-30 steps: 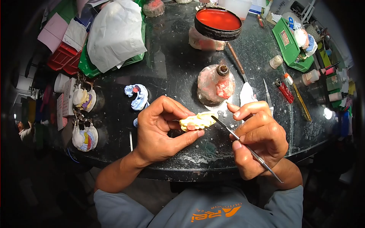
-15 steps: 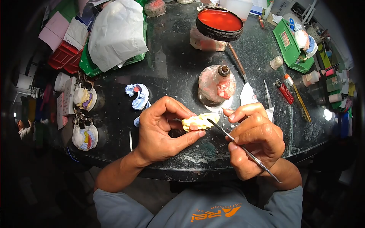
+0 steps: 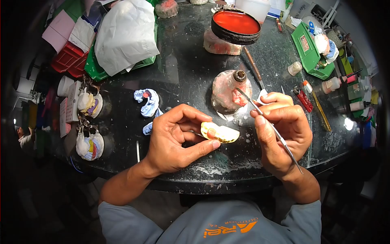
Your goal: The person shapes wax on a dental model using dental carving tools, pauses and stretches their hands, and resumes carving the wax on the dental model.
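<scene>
Between the thumb and fingers of my left hand (image 3: 174, 140) is a yellow dental cast (image 3: 226, 133) with a lump of pink wax on it. My right hand (image 3: 286, 132) is closed in a pen grip around a thin metal wax carver (image 3: 278, 136). The carver's far tip overlaps the pink-smeared burner (image 3: 221, 91) in view, just below its dark wick holder; whether they touch I cannot tell. Left of my left hand lie a light blue dental cast (image 3: 150, 106) and a smaller blue piece (image 3: 147, 129).
A round pan of red wax (image 3: 236, 22) stands beyond the burner. A wooden-handled knife (image 3: 254, 65) lies beside it. Two mounted casts (image 3: 90, 145) are at the left, and a green box (image 3: 312, 51) sits at the far right. A white bag (image 3: 126, 36) covers a green tray.
My right hand has moved the carver away from the yellow cast, up and right toward the burner. In my left hand, the cast has turned to show a smoother face.
</scene>
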Tool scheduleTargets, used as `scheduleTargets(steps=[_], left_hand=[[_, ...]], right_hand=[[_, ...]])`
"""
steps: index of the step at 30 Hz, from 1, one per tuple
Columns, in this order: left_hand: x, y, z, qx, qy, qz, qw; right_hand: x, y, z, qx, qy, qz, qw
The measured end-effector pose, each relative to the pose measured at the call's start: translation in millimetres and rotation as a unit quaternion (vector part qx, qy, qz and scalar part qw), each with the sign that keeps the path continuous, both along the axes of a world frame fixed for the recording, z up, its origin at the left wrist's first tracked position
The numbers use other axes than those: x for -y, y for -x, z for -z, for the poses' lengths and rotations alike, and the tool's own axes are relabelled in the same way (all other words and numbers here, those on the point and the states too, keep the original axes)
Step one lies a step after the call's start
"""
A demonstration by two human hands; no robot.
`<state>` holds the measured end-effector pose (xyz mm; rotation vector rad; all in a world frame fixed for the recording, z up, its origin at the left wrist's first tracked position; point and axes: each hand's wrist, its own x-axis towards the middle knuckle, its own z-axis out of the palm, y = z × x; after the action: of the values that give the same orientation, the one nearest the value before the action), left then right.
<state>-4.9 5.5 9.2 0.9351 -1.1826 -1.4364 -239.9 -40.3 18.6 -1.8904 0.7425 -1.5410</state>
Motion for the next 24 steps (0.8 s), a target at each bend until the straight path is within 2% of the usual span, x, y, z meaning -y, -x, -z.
scheduleTargets(steps=[2, 8, 10, 16, 24], left_hand=[[0, 0, 0, 0.002, -0.004, 0.003, 1.0], [0, 0, 0, 0.01, 0.008, 0.005, 1.0], [1, -2, 1, 0.028, 0.026, 0.008, 0.999], [0, -2, -3, -0.019, -0.005, 0.021, 1.0], [1, -5, -7, 0.003, 0.004, 0.042, 0.999]], right_hand=[[-1, 0, 2, 0.026, -0.036, 0.001, 0.999], [1, 1, 4, 0.022, -0.024, 0.018, 0.999], [-2, 0, 2, 0.029, -0.036, -0.02, 0.999], [-19, 0, 1, -0.008, -0.065, -0.142, 0.988], [-18, -8, -8, -0.052, 0.009, -0.128, 0.99]])
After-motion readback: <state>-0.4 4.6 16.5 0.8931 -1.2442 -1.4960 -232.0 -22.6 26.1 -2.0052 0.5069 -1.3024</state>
